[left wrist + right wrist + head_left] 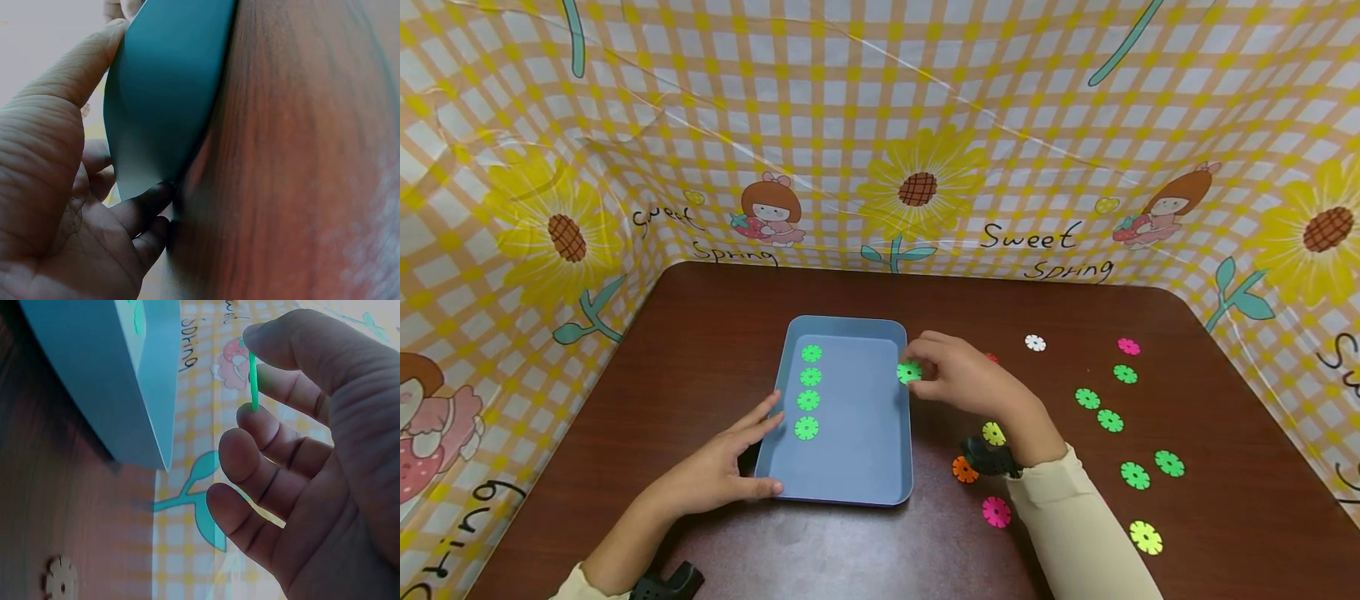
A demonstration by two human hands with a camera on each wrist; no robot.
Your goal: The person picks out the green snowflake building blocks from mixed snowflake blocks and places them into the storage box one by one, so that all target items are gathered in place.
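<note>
A blue-grey tray (861, 450) lies on the table with a column of several green notched discs (808, 400) along its left side. My left hand (722, 467) rests against the tray's near left corner, fingers spread; the thumb touches the front rim and other fingertips touch the left side. In the left wrist view the tray's outer wall (169, 81) stands between thumb and fingers. Over the tray's right rim, my right hand (962, 375) pinches another green disc (908, 372) between thumb and fingers. That disc (254, 381) shows edge-on in the right wrist view.
Loose notched discs lie right of the tray: several green ones (1110, 421), a white one (1035, 342), pink ones (996, 512), yellow ones (1146, 537) and an orange one (965, 469). A partly hidden red disc (992, 358) lies behind my right hand. A checked cloth (820, 108) surrounds the table.
</note>
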